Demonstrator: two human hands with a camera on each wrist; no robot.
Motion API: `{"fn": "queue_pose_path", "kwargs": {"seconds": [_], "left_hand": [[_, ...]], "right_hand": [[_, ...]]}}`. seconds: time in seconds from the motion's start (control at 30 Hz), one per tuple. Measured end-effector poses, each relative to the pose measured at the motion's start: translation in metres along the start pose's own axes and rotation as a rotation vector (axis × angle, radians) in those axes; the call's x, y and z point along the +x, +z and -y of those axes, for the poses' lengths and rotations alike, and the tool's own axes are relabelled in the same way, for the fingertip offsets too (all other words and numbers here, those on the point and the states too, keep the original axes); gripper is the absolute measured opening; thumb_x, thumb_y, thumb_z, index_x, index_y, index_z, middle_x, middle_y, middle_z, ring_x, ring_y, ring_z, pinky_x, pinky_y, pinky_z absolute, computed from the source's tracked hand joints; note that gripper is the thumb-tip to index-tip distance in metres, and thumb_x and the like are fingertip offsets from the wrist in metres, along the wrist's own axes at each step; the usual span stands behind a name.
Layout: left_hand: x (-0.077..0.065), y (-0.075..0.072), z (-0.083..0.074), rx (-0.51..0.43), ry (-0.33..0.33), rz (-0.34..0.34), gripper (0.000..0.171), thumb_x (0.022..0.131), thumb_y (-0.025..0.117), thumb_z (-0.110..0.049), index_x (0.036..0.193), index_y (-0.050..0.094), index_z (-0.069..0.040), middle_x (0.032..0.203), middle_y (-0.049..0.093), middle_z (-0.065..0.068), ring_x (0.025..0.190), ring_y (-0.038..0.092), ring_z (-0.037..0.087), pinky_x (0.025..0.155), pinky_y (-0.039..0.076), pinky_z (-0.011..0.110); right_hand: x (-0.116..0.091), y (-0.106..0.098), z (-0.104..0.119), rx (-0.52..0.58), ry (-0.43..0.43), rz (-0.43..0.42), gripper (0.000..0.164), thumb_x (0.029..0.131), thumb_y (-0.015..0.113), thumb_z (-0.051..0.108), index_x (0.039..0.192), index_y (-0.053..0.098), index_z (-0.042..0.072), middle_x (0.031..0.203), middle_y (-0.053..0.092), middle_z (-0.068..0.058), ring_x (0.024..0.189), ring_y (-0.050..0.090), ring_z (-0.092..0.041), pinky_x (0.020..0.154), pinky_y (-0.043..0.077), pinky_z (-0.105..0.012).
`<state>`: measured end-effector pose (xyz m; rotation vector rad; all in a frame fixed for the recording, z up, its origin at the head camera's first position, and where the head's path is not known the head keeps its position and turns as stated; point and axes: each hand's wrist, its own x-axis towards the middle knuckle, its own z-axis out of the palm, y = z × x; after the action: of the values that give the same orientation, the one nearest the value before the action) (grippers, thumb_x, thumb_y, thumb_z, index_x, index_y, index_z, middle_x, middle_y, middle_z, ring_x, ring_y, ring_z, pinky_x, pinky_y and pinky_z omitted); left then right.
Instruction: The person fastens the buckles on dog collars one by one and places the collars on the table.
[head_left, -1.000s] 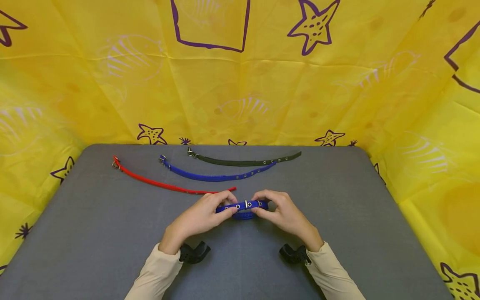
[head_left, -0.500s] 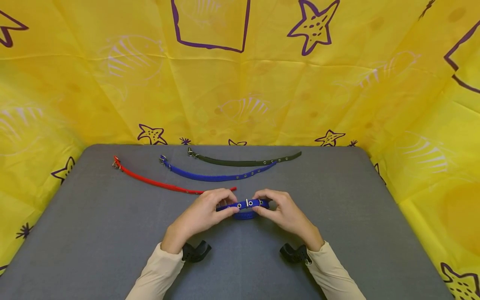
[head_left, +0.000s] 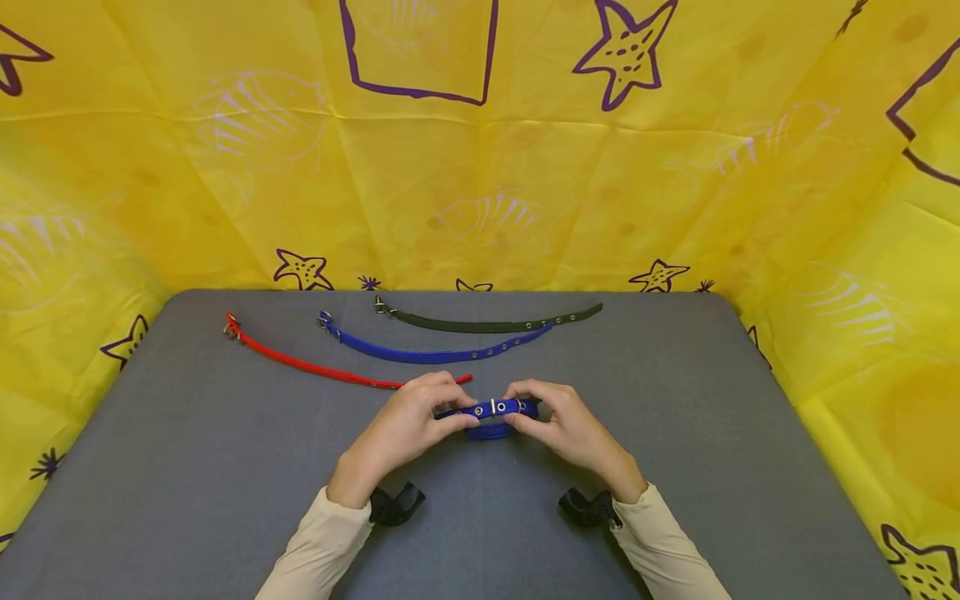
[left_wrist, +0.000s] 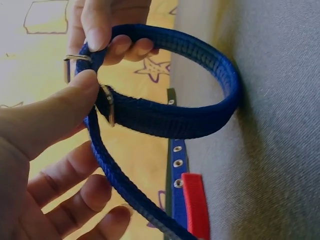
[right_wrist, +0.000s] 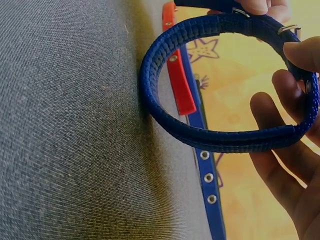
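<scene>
Head view: my left hand [head_left: 405,423] and right hand [head_left: 570,427] fingers [head_left: 452,393] pinch the looped blue collar [head_left: 489,432]; likely buckling, next needing steady tension

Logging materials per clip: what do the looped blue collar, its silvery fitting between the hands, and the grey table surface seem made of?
Looped blue collar: likely synthetic webbing, perhaps nylon, with slight sheen; its ribbed weave shows up close.
Silvery fitting: probably polished or plated metal, judging by bright highlights.
Grey table surface: apparently woven fabric, matte; fine thread texture shows in both wrist views.
</scene>
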<state>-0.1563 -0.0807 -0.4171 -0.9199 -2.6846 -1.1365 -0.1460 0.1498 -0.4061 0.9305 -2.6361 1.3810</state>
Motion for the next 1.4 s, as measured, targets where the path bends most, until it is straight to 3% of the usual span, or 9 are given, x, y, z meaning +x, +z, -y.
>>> {"fn": "queue_pose_path", "kwargs": {"seconds": [0.27,0.47,0.7,0.93,1.0,1.2,1.4], "left_hand": [[0.001,0.007,0.001,-0.07,0.021,-0.043,0.012,0.077,0.071,-0.033,0.087,0.07,-0.026,0.076,0.054,-0.016,0.066,0.048,0.001,0.058,0.04,0.017],[0.001,0.007,-0.001,-0.092,0.054,-0.072,0.012,0.078,0.07,-0.033,0.087,0.07,-0.026,0.078,0.055,-0.015,0.067,0.049,0.003,0.057,0.04,0.018],[0.001,0.005,-0.004,-0.098,0.05,-0.073,0.014,0.079,0.069,-0.034,0.089,0.069,-0.025,0.079,0.054,-0.013,0.07,0.049,0.002,0.058,0.042,0.019],[0.002,0.001,0.001,-0.101,-0.019,-0.031,0.016,0.077,0.071,-0.033,0.091,0.066,-0.026,0.078,0.057,-0.013,0.071,0.051,0.003,0.063,0.045,0.023],[0.002,0.0,0.001,-0.112,-0.026,-0.026,0.014,0.077,0.072,-0.032,0.089,0.066,-0.026,0.078,0.057,-0.014,0.07,0.051,0.004,0.062,0.045,0.023],[0.001,0.004,0.0,-0.169,0.037,-0.035,0.011,0.079,0.071,-0.028,0.087,0.067,-0.023,0.081,0.06,-0.012,0.072,0.055,0.0,0.064,0.048,0.021],[0.002,0.01,-0.005,-0.18,0.124,-0.08,0.014,0.081,0.069,-0.026,0.093,0.07,-0.019,0.084,0.059,-0.008,0.073,0.053,0.01,0.061,0.044,0.02]], "right_hand": [[-0.002,0.005,-0.011,0.029,0.002,-0.009,0.014,0.083,0.066,0.006,0.096,0.061,0.01,0.092,0.064,-0.001,0.08,0.056,-0.012,0.071,0.047,-0.035],[-0.002,0.011,-0.029,0.029,-0.045,-0.018,0.015,0.084,0.066,0.014,0.097,0.061,0.016,0.092,0.064,0.003,0.079,0.053,-0.006,0.069,0.046,-0.029],[-0.001,0.012,-0.029,0.033,-0.062,-0.023,0.014,0.085,0.064,0.026,0.098,0.061,0.022,0.091,0.063,0.008,0.08,0.055,-0.004,0.069,0.047,-0.026],[0.002,0.002,0.004,0.02,0.035,-0.015,0.014,0.082,0.067,0.01,0.096,0.062,0.009,0.09,0.066,0.0,0.077,0.054,-0.006,0.068,0.047,-0.033],[0.001,0.002,0.004,0.015,0.045,-0.016,0.015,0.082,0.067,0.011,0.096,0.063,0.009,0.09,0.066,0.0,0.077,0.054,-0.006,0.069,0.047,-0.033],[0.0,0.009,-0.005,-0.006,-0.016,-0.052,0.018,0.078,0.071,0.009,0.095,0.065,0.007,0.09,0.067,-0.002,0.079,0.058,-0.009,0.071,0.049,-0.028],[-0.002,0.018,-0.024,0.016,-0.05,-0.058,0.016,0.081,0.069,0.016,0.096,0.064,0.015,0.091,0.065,0.002,0.078,0.058,-0.005,0.066,0.049,-0.021]]}}
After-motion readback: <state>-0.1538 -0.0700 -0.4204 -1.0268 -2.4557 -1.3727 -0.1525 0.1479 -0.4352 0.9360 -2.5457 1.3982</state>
